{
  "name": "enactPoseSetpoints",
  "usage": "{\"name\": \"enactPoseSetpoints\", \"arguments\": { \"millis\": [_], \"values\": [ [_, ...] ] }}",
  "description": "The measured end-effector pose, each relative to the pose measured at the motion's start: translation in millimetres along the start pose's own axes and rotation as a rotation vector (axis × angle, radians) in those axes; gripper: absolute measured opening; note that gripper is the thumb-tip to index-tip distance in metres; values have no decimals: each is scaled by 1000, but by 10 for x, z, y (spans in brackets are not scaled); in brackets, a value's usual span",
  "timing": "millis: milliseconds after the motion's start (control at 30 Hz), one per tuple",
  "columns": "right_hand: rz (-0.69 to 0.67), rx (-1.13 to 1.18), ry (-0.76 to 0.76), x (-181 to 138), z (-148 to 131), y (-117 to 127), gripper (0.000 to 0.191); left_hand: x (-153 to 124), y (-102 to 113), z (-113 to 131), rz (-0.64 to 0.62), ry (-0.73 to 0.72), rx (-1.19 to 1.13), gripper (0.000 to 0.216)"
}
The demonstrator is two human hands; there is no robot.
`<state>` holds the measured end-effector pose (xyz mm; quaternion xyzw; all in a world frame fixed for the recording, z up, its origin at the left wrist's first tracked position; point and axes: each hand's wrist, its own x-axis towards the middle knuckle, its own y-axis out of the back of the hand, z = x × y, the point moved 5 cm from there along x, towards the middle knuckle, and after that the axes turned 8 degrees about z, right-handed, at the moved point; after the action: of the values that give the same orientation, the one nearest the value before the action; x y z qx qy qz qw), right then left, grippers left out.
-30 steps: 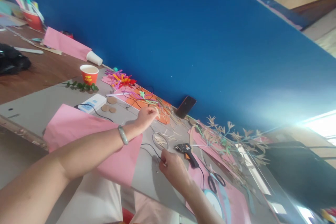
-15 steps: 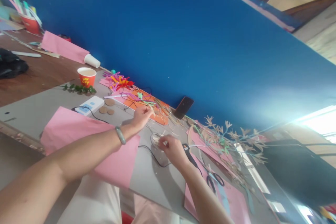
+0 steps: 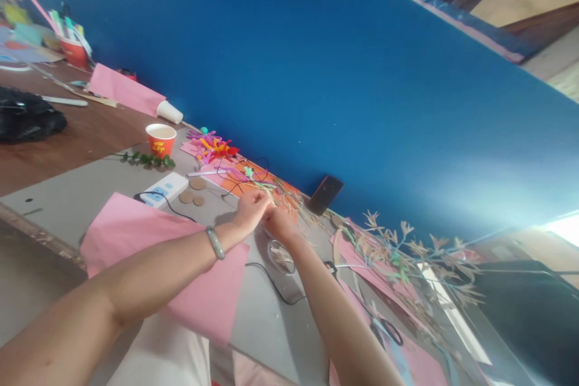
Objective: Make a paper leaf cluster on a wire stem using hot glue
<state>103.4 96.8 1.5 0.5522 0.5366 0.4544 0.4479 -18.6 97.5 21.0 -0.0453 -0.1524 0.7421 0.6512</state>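
Observation:
My left hand (image 3: 251,210), with a pale green bangle (image 3: 215,243) on its wrist, is closed in a pinch over the middle of the table. A thin pale strip (image 3: 270,194) shows at its fingertips. My right hand (image 3: 280,224) meets it there, fingers closed and touching or almost touching the left ones. What the right fingers pinch is hidden. Just below the right hand lies a clear round object (image 3: 281,256) with pale bits in it. Behind both hands are an orange sheet (image 3: 253,174) and loose pale strips (image 3: 312,226).
A pink sheet (image 3: 181,289) lies under my left forearm. At left stand a power strip (image 3: 163,189), wooden discs (image 3: 197,183) and a paper cup (image 3: 161,140). A phone (image 3: 324,194) leans on the blue wall. Scissors (image 3: 389,332) and dried stems (image 3: 402,247) lie at right.
My right hand has moved up and left, away from the clear round object, to meet my left hand. The left hand stays pinched near the same spot. The view has shifted slightly.

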Motion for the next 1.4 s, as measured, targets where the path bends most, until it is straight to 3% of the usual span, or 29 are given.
{"name": "enactPoseSetpoints", "arguments": {
  "millis": [67,200,367,633,900,1067,1400],
  "values": [
    [-23,-7,-8,0,-17,-42,11,-1,3,-5,-4,1,5,18],
    [-55,59,-22,-19,-6,-98,32,-3,17,3,-5,-1,18,19],
    [1,307,-57,-108,169,46,11,-8,20,40,-6,-2,21,19],
    [99,856,-181,-398,522,246,25,-69,-24,-55,-67,28,33,18],
    [186,1182,-286,-350,666,233,23,-67,-19,-50,-65,41,38,17],
    [189,1285,-334,-341,683,224,37,-62,-17,-54,-60,48,43,17],
    [196,1341,-369,-335,682,251,29,-66,-29,-87,-76,51,40,16]
  ]
}}
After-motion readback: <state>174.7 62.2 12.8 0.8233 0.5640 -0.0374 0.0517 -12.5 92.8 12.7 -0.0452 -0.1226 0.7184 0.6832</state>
